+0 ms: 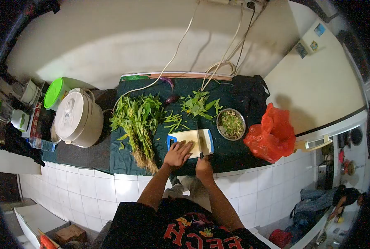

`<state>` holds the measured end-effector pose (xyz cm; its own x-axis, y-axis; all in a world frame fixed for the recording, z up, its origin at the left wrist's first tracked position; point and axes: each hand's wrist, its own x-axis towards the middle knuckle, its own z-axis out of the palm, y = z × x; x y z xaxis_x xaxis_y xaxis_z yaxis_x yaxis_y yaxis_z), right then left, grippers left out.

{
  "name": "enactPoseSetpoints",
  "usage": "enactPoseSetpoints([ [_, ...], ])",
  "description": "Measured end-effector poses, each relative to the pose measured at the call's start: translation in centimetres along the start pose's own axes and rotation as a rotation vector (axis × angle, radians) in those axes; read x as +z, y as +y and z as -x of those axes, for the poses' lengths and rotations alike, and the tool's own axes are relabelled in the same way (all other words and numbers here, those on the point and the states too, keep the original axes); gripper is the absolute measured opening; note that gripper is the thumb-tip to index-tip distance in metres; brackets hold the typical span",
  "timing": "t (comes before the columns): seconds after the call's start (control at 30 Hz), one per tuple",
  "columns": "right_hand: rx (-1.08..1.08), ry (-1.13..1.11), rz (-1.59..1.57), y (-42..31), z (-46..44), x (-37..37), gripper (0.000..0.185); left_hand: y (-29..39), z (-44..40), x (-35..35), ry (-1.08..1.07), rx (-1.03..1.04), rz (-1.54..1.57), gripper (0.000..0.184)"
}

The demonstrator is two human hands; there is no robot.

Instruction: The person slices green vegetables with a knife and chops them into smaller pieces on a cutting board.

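Note:
A white cutting board (188,136) with blue ends lies near the front edge of the dark green cloth. My left hand (178,154) rests on the board's left part with its fingers spread. To its right, my right hand (204,168) is closed around the black handle of a knife (200,141), whose blade crosses the board. Behind the board lie cut green stems (175,121) and loose leaves (199,103). Left of the board is a big bunch of leafy greens (137,118) with roots towards me. A metal bowl (231,124) of chopped food stands to the right.
A red plastic bag (272,135) stands at the table's right end. Two purple eggplants (172,98) lie near the back, beside a white cable (168,64). A white rice cooker (78,118) and a green-lidded container (54,93) stand at the left.

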<state>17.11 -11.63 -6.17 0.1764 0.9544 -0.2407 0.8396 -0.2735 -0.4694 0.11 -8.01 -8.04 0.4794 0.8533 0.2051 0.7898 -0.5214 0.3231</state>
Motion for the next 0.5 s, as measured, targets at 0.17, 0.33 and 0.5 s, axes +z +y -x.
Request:
enactPoseSetpoints([
  [0.17, -0.002, -0.115, 0.008, -2.8, -1.8, -3.3, 0.034, 0.0, 0.0, -0.1, -0.013, -0.005, 0.005, 0.056],
  [0.33, 0.048, -0.090, 0.056, -2.6, -0.4, -1.8, 0.034, -0.2, 0.1, 0.0, 0.035, 0.029, -0.006, 0.057],
  [0.5, 0.046, -0.043, -0.047, -2.1, -0.9, -0.8, 0.031, -0.4, 0.1, 0.4, 0.026, 0.010, -0.002, 0.058],
])
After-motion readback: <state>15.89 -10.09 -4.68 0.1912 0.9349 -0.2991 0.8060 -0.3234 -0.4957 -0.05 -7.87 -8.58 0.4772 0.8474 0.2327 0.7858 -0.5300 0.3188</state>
